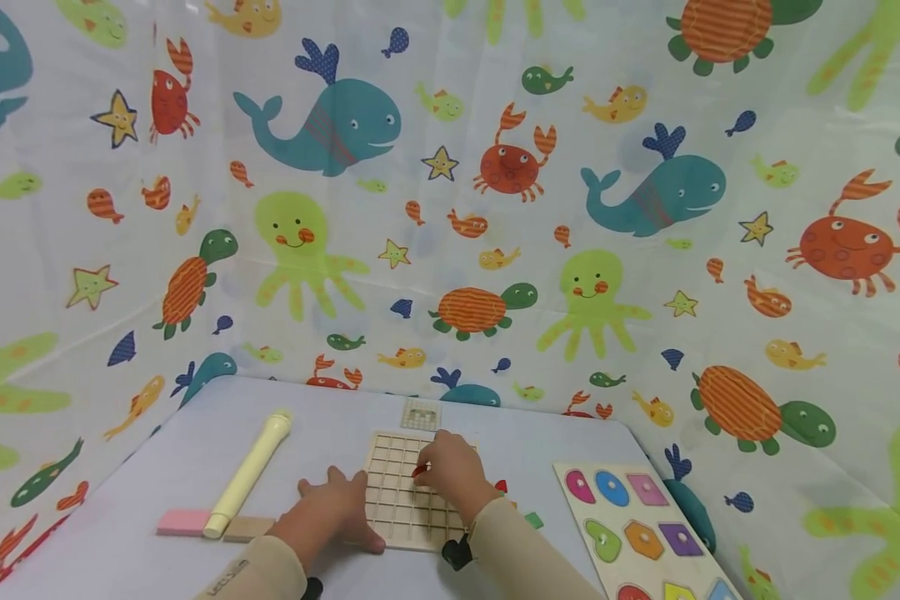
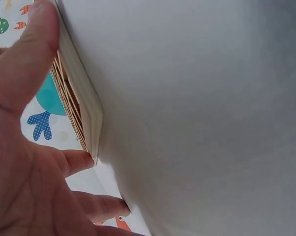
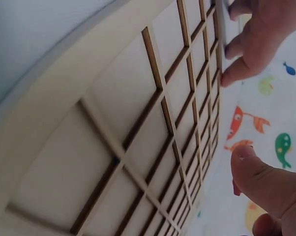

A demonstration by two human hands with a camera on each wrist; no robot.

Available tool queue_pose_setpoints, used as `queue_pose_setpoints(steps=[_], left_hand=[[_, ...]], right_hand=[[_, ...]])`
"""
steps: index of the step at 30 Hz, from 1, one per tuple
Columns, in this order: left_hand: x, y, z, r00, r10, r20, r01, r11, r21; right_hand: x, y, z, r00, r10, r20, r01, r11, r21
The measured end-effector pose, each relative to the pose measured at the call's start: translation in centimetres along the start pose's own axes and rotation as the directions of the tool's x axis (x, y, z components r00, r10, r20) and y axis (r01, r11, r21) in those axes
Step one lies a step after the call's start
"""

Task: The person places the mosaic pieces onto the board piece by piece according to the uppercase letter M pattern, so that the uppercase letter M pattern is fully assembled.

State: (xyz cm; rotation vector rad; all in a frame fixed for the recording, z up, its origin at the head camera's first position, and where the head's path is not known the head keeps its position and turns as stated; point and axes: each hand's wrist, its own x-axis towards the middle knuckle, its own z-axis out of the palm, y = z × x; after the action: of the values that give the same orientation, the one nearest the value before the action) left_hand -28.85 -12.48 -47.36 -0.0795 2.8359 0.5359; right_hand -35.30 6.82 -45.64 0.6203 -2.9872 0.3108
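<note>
A wooden board [image 1: 390, 504] with a raised square grid lies on the white table. My left hand [image 1: 332, 510] is at its left side with fingers spread; in the left wrist view the thumb [image 2: 37, 37] lies along the board's edge and a fingertip touches a corner. Over the upper middle of the grid, my right hand [image 1: 453, 471] pinches a small red piece [image 1: 419, 472]. Only a sliver of that piece shows behind the thumb in the right wrist view, so its full shape is hidden.
Right of the board lie small pieces, a red one [image 1: 501, 486] and a green one [image 1: 534, 520]. A knobbed shape puzzle [image 1: 576, 508] stands further right. A cream tube [image 1: 251, 471], pink block [image 1: 183, 522] and tan block [image 1: 249, 529] lie left. A small gridded plate [image 1: 422, 403] is behind.
</note>
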Motion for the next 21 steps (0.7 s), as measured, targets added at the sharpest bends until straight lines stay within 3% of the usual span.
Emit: queue_pose_setpoints(steps=[9,21], left_hand=[[-0.4,0.5,-0.2,1.0,-0.016,-0.001,0.016,1.0,-0.003],[-0.5,0.3,-0.2,0.999,-0.041,-0.01,0.041,0.999,-0.015]], right_hand=[[3.2,-1.7,1.9,0.999,-0.025,0.04,0.025,1.0,0.004],[4.9,-2.6,3.3,0.998,-0.048,0.031,0.047,0.998,0.037]])
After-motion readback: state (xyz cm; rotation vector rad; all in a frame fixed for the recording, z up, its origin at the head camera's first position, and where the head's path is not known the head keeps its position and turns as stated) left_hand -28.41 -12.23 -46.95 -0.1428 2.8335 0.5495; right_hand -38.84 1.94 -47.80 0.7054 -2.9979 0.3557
